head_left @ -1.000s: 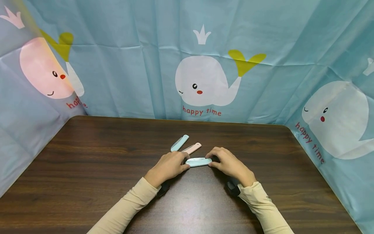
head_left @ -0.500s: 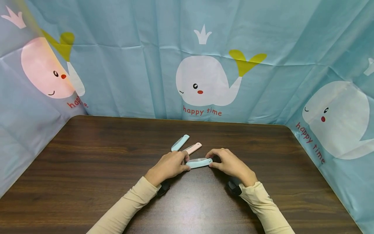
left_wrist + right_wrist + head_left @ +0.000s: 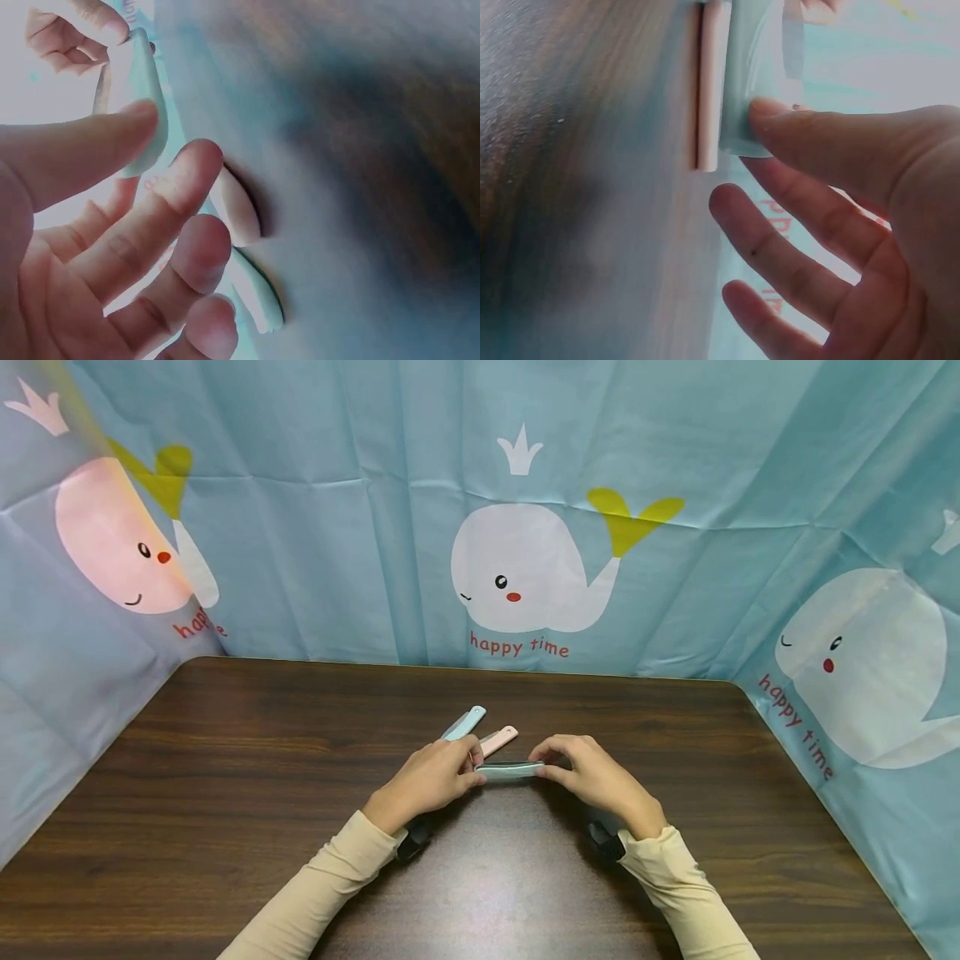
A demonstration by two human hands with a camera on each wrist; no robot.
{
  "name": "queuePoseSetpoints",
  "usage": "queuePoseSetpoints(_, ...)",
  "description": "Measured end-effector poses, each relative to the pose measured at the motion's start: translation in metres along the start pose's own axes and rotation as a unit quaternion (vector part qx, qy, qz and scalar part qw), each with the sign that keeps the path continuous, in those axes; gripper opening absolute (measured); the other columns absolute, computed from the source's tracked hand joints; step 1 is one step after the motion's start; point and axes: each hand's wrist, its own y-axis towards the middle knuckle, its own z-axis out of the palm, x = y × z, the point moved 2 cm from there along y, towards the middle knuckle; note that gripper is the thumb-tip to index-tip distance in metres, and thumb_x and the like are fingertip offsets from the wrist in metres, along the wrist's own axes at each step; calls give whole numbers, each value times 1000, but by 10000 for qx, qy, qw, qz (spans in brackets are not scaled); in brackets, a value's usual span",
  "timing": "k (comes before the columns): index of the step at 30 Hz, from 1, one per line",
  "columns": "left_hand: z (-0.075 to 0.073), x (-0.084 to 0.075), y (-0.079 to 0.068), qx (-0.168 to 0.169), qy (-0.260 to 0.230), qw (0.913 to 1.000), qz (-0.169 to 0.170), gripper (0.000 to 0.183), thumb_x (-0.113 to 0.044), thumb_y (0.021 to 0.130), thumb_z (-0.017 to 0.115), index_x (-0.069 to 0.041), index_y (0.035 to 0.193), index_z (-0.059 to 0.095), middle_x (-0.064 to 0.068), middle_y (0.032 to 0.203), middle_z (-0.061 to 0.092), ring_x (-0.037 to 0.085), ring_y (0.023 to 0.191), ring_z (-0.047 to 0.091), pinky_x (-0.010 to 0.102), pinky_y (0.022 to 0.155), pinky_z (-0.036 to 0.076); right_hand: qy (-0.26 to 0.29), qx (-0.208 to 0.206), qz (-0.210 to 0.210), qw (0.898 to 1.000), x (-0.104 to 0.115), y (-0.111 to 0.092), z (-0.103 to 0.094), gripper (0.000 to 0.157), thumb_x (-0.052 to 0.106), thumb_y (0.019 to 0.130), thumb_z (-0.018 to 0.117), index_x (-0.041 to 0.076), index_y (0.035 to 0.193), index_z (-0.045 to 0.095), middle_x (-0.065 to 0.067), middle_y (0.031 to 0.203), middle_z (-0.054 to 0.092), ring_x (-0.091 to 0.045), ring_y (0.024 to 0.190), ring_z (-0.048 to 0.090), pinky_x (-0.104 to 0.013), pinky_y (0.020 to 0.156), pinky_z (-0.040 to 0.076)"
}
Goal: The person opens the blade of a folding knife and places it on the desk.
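Note:
A pale blue-green folding knife (image 3: 510, 771) is held level between both hands in the head view, its long narrow side towards the camera. The left hand (image 3: 429, 783) pinches its left end between thumb and index finger. At the other end, the right hand (image 3: 594, 781) pinches it with thumb and fingertips. The left wrist view shows the knife's handle (image 3: 155, 82) under the left thumb, the other fingers spread loosely. In the right wrist view, the right thumb presses the handle's broad face (image 3: 746, 75). The blade is barely visible.
Behind the hands lie a pink folding knife (image 3: 498, 741) and another light blue one (image 3: 469, 721), both slanted on the dark wooden table (image 3: 247, 760) and partly hidden by the left hand. A blue curtain (image 3: 337, 560) with whale prints hangs around the table's far and side edges.
Both hands have turned the held knife from showing its broad face and blade to showing its narrow side. The left hand has shifted slightly up. The other two knives have stayed put.

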Motion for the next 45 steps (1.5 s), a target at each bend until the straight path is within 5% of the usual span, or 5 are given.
queuePoseSetpoints(12, -10, 0, 1, -264, -806, 9962, 196, 15, -17, 91, 73, -15, 96, 59, -2, 89, 71, 5, 71, 57, 24, 65, 45, 97, -532, -300, 9981, 7, -1, -7, 17, 6, 89, 72, 9, 106, 71, 0, 101, 72, -17, 94, 69, -42, 84, 55)
queuePoseSetpoints(21, -14, -1, 4, -755, -1662, 9808, 679, 12, -12, 92, 71, -9, 103, 68, 0, 84, 69, 6, 72, 58, 22, 64, 47, 142, -898, -408, 9950, 11, -1, -12, 18, 5, 88, 73, 10, 105, 71, 1, 100, 72, -15, 90, 69, -42, 81, 55)
queuePoseSetpoints(29, -15, -2, 4, -1141, -2307, 9644, 603, 17, -14, 93, 69, -9, 110, 68, 5, 94, 72, 12, 80, 64, 24, 67, 50, 321, -866, -214, 9955, 18, -1, -14, 15, 9, 88, 74, 11, 103, 71, 3, 94, 74, -10, 87, 68, -41, 79, 55)
queuePoseSetpoints(38, -18, -5, 4, -1130, -2631, 9575, 355, 19, -18, 92, 71, -8, 108, 70, 8, 102, 73, 24, 83, 68, 23, 62, 48, 386, -852, -121, 9955, 21, 0, -12, 14, 12, 87, 76, 13, 101, 71, 4, 90, 75, -9, 85, 70, -41, 78, 56)
queuePoseSetpoints(45, -17, -4, 4, -1069, -2752, 9545, 423, 17, -20, 92, 71, -8, 105, 72, 15, 92, 74, 36, 84, 68, 21, 62, 46, 505, -842, -116, 9951, 23, 0, -12, 15, 13, 86, 77, 13, 100, 71, 4, 90, 75, -9, 86, 70, -46, 79, 56)
